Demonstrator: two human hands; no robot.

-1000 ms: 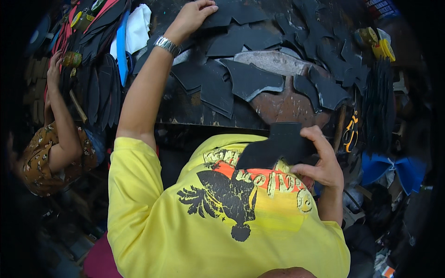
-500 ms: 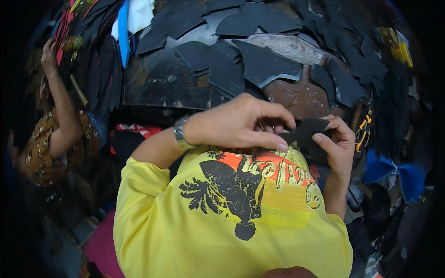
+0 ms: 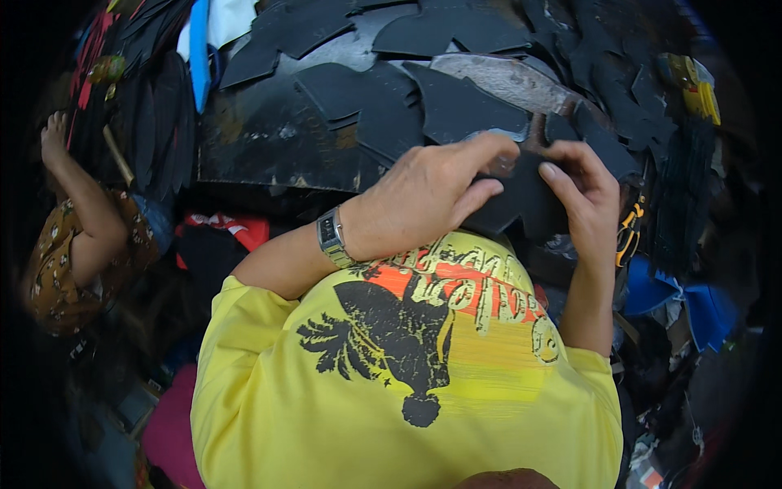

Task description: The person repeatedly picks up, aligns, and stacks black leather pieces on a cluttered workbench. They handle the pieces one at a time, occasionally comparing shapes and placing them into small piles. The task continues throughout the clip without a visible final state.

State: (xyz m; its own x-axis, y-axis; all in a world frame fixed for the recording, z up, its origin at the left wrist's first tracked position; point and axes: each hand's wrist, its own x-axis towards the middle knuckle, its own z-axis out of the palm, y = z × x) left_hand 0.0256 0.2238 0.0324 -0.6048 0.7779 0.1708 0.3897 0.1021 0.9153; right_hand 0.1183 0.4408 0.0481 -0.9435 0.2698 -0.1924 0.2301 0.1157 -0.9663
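Note:
Between my hands, above the near edge of the work table, is a flat black cut piece (image 3: 521,204) with a notched lower edge. My right hand (image 3: 590,191) pinches its right side, the thumb on the face towards me and the fingers behind. My left hand (image 3: 428,187), with a metal watch on the wrist, is beside the piece's left edge. Its fingers are curved, and the thumb and forefinger are apart. The other left fingertips are blurred and partly hidden. More black cut pieces (image 3: 464,106) of similar material lie beyond my hands.
Overlapping black sheets cover much of the dark table (image 3: 269,151). A worn grey metal piece (image 3: 497,77) lies among them. Orange-handled cutters (image 3: 630,232) hang at the right, above blue material (image 3: 709,314). At the far left another person's arm (image 3: 85,216) is raised.
Both hands have moved up and away from my shirt with the black piece, which now shows more of its face. The other person's arm has shifted left and lower in the picture.

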